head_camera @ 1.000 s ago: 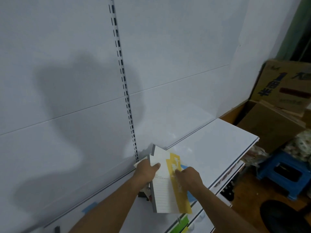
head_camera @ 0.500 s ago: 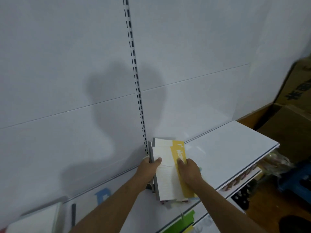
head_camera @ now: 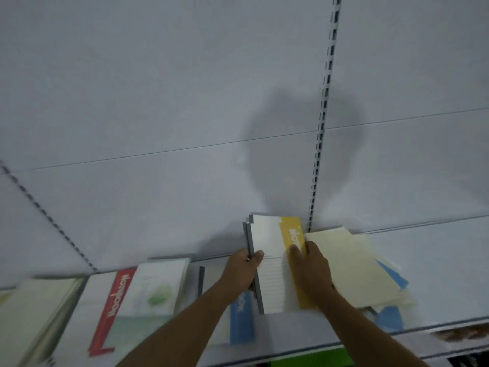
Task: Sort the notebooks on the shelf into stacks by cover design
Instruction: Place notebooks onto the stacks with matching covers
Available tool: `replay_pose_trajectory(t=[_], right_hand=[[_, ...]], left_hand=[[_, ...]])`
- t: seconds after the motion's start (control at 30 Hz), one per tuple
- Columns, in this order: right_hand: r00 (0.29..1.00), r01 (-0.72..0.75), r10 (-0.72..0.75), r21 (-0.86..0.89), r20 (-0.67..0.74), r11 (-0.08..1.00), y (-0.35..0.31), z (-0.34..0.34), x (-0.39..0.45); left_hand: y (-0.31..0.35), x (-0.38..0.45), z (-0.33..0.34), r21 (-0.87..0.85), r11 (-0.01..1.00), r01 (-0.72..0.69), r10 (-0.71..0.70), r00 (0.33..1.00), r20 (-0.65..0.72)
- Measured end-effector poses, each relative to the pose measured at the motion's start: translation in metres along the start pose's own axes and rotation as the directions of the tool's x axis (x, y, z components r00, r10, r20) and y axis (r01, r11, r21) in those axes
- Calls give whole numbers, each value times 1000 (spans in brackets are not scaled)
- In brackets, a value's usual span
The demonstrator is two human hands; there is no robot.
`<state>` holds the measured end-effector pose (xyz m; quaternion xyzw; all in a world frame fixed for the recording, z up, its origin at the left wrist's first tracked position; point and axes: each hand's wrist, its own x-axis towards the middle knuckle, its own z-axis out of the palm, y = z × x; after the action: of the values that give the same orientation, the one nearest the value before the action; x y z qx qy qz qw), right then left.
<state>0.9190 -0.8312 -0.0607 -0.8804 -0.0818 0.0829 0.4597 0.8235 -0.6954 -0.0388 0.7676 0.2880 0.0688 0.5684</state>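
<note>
I am gripping the yellow notebook [head_camera: 275, 263] over the shelf [head_camera: 436, 274], left hand [head_camera: 242, 270] at its spine, right hand [head_camera: 311, 268] pinching the cover; loose pile [head_camera: 352, 266] beneath may slide.

Yellow-banded notebook [head_camera: 275, 263] between 2 hands
</note>
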Motion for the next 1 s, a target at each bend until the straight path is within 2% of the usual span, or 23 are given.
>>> replay_pose_trajectory(t=[0.13, 0.27, 0.43, 0.63, 0.8, 1.0], right_hand=[[995, 77, -81, 69, 54, 995, -34, 35, -16], [979, 151, -161, 89, 126, 985, -68, 76, -33], [970, 145, -166, 125, 177, 982, -122, 151, -82], [942, 195, -228, 151, 247, 969, -185, 241, -151], [882, 262, -313, 186, 352, 947, -243, 327, -226], [779, 330, -393, 214, 488, 920, -294, 415, -310]], left_hand=[[-13, -14, -45, -85, 996, 19, -29, 992, -119], [-31, -27, -103, -116, 992, 55, -75, 982, -172], [-64, -59, -190, -144, 984, 104, -138, 958, -250], [-108, -107, -305, -176, 980, 89, -146, 927, -346], [-161, -161, -403, -230, 967, 110, -208, 862, -462], [-208, -230, -496, -312, 941, 134, -300, 759, -578]])
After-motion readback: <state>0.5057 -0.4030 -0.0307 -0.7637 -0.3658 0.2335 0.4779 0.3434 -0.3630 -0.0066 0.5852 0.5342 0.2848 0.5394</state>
